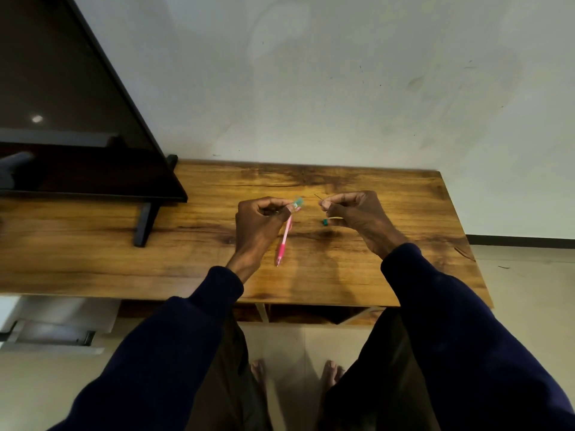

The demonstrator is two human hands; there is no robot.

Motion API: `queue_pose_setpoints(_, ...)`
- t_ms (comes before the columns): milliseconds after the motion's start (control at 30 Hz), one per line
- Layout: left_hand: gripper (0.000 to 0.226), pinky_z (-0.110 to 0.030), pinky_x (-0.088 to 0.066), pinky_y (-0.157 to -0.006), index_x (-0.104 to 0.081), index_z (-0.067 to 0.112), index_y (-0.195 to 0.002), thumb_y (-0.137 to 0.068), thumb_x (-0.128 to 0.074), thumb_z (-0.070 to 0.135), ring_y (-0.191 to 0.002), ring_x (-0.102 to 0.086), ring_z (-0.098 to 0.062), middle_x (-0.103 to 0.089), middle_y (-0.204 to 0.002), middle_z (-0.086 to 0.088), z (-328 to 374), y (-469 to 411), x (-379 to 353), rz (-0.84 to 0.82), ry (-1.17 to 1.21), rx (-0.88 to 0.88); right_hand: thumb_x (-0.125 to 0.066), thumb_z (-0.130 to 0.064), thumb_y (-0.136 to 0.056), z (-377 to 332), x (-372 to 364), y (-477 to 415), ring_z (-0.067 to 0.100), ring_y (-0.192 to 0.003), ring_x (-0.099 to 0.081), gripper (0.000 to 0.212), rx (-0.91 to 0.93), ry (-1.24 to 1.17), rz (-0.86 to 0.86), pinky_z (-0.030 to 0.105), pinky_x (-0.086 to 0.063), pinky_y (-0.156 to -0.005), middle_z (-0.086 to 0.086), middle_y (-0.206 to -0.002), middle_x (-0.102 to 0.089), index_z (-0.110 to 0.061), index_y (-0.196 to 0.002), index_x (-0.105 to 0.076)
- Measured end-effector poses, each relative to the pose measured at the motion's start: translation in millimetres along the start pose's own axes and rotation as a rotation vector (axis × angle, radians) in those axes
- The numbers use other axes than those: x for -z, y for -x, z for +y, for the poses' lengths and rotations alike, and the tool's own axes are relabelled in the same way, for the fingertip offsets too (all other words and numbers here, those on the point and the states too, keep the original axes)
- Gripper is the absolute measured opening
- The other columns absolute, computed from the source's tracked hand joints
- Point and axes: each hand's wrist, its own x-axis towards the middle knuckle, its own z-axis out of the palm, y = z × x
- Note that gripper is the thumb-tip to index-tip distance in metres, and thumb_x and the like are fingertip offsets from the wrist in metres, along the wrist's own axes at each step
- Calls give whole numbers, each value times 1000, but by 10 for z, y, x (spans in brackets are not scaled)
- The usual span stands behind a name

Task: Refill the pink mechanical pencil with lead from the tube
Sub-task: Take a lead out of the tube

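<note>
My left hand [259, 219] holds the pink mechanical pencil [284, 241] by its upper end, with the tip pointing down toward the wooden table [389, 269]. The same hand also pinches a small translucent green lead tube [297, 202] beside the pencil's top. My right hand [354, 213] is a short way to the right, with its fingertips pinched on a thin dark lead [318, 197] that sticks out to the upper left. A small green cap [324, 222] shows just below my right hand's fingers; whether it lies on the table or is held I cannot tell.
A dark television [77, 119] on black feet [141, 225] stands on the left part of the table. A pale wall [342, 88] rises behind the table's far edge. The table's right edge [466, 244] drops to a tiled floor. My bare feet [333, 371] are below the front edge.
</note>
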Motion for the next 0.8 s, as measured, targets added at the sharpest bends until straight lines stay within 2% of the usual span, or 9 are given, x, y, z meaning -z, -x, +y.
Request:
queue_pose_setpoints(67,13,-12,-56,-65,-81,18,-94,-83,-85,13,-76,-75,-1,-80,-86,6,-31,36,-61,-16,18,51,-81,-12,-87,14,9,-15,9,-90,-73,10,17,34,23,25,-63,-70,5,-98,-81,-6,-95,-81)
queue_pose_setpoints(133,12,-15,-58,-70,-80,18,-93,-83,-85,12,-83,-76,-6,-81,-90,4,-51,58,-114,-36,-3,57,-81,-15,-88,23,31,-22,4,-88,-73,14,41,69,35,21,-60,-66,5,-100,-80,-6,-98,-81)
queue_pose_setpoints(233,13,-8,-55,-67,-80,12,-93,-82,-84,6,-93,-74,-7,-80,-101,-2,-88,66,-196,-56,-70,32,-81,-15,-88,42,62,-18,2,-82,-71,17,58,102,54,15,-53,-59,6,-101,-80,-5,-102,-80)
queue_pose_setpoints(334,13,-3,-52,-64,-79,14,-88,-80,-87,8,-105,-75,-15,-80,-103,-6,-174,61,-303,-67,-212,6,-82,-16,-86,82,83,-31,4,-83,-70,19,72,121,76,14,-53,-58,7,-100,-80,-5,-101,-80)
queue_pose_setpoints(400,18,-1,-51,-64,-78,12,-94,-79,-89,13,-103,-75,-13,-80,-105,-7,-263,65,-378,-79,-303,-12,-83,-15,-85,113,93,-40,0,-78,-70,18,77,131,96,13,-52,-58,7,-96,-79,-5,-100,-80)
queue_pose_setpoints(500,30,-10,-58,-71,-77,11,-103,-78,-90,19,-92,-74,-5,-78,-114,-7,-365,102,-483,-111,-367,-48,-84,-12,-83,142,108,-51,-4,-72,-70,16,85,137,116,12,-52,-61,6,-90,-78,-4,-97,-80)
queue_pose_setpoints(600,29,-30,-64,-84,-77,11,-102,-78,-90,20,-102,-74,-13,-78,-112,-8,-373,152,-568,-123,-394,-68,-85,-11,-82,160,126,-57,-6,-70,-69,16,84,149,133,10,-52,-61,6,-89,-78,-4,-96,-81)
queue_pose_setpoints(667,29,-27,-63,-82,-76,12,-104,-79,-89,19,-98,-74,-11,-78,-104,-5,-374,172,-608,-130,-389,-74,-85,-12,-82,170,129,-56,-7,-69,-69,17,79,153,136,9,-50,-59,5,-90,-79,-4,-97,-81)
queue_pose_setpoints(800,30,-25,-63,-80,-75,13,-106,-80,-88,22,-95,-73,-10,-77,-106,-6,-427,173,-664,-134,-415,-80,-84,-9,-83,192,107,-38,-7,-69,-70,18,79,157,138,8,-49,-57,3,-89,-78,-3,-100,-80)
